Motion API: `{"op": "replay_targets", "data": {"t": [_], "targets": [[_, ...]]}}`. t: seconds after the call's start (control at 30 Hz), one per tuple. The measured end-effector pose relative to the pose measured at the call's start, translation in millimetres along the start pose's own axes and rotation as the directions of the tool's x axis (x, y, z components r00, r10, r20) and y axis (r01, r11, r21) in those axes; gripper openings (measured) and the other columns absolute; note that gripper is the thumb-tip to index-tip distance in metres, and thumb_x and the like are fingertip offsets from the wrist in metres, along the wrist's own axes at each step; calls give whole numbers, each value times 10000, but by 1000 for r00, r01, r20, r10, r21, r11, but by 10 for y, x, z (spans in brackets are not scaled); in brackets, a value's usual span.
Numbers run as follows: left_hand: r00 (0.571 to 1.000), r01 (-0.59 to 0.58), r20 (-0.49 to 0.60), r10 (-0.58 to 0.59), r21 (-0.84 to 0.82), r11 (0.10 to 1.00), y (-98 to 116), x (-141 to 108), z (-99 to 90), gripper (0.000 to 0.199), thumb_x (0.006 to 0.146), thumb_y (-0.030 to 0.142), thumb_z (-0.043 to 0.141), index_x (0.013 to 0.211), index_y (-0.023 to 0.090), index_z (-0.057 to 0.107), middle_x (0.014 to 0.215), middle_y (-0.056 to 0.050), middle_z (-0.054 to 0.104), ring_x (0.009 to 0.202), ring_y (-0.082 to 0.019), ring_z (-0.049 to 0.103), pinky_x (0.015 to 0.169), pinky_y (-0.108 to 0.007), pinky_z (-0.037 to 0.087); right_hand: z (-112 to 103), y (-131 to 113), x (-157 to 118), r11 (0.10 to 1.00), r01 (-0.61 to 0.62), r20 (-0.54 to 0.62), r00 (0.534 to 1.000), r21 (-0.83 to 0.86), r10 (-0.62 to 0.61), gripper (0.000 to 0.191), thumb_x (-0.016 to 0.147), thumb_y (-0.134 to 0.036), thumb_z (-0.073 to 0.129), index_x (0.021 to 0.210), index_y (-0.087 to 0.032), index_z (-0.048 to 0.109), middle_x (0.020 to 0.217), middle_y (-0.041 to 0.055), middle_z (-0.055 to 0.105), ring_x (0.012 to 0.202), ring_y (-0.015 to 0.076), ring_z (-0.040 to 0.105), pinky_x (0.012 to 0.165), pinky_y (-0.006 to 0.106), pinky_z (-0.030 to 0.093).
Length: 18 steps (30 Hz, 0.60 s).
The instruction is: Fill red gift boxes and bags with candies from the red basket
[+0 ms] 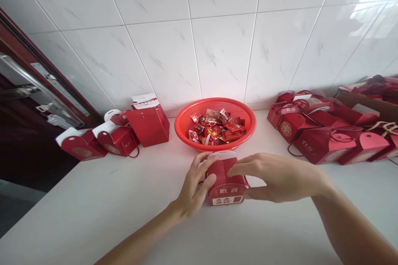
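Observation:
A small red gift box point(226, 191) with white characters on its front stands on the white table, its top flaps folded inward and a white-lined flap upright at the back. My left hand point(195, 184) holds the box's left side, fingers over the upper edge and thumb near the front. On the right, my right hand point(270, 176) has its thumb at the front right corner and its fingers over the top flaps. Just behind the box, a red plastic basket point(183, 132) holds several wrapped candies point(213, 130).
Several red boxes point(116, 138) stand at the left, beside a taller red box point(147, 126). Many more red boxes point(320, 143) crowd the right side, near a cardboard carton point(357, 101). A tiled wall point(224, 49) runs behind; a door point(18, 107) is at the far left.

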<state>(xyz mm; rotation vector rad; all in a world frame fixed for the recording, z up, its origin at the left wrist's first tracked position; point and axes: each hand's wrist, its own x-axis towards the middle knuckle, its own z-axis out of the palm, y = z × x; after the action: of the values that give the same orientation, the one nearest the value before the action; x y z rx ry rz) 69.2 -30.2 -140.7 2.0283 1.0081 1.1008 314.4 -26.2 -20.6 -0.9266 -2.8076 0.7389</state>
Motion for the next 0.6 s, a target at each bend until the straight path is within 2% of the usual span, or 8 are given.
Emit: {"op": "replay_targets", "data": {"t": [0.17,0.27,0.33,0.47,0.6], "targets": [[994,-109,-4,109,-83,991,-28,-42,-20,580,993,536,440,1522,327,326,1521,-79,402,1414,-308,387,1153,-457,356,-29,27,-7,998,-60,1,998,23,60,155,928,-331,611,945,-201,693,878,44,722,761,179,662,668,272,457],[989,-144,-9,144,-144,979,-12,-52,-12,691,956,606,466,1537,284,276,1535,-104,402,1425,-326,373,1171,-467,326,-26,16,38,986,-163,20,986,-40,163,219,914,-401,631,849,-198,680,820,38,708,712,178,640,633,275,437],[989,-147,-26,144,-138,980,7,-52,-5,711,939,585,517,1530,275,271,1509,-112,428,1408,-325,395,1153,-465,350,-11,9,75,972,-214,9,976,-94,216,253,921,-418,620,800,-200,659,805,35,705,691,176,630,601,273,409],[993,-100,-69,96,-67,993,54,-29,-7,632,906,395,630,1462,269,357,1326,-97,552,1232,-270,553,1019,-401,481,40,29,129,937,-293,-94,955,-191,280,256,938,-440,594,843,-204,619,818,40,706,691,195,631,578,285,370],[991,-124,-55,123,-1,992,76,-2,-12,396,881,292,649,1267,248,573,1219,-83,577,1104,-233,614,938,-359,527,77,51,153,900,-350,-158,935,-259,318,200,904,-389,650,943,-203,587,821,39,690,708,222,632,559,293,359]]}}
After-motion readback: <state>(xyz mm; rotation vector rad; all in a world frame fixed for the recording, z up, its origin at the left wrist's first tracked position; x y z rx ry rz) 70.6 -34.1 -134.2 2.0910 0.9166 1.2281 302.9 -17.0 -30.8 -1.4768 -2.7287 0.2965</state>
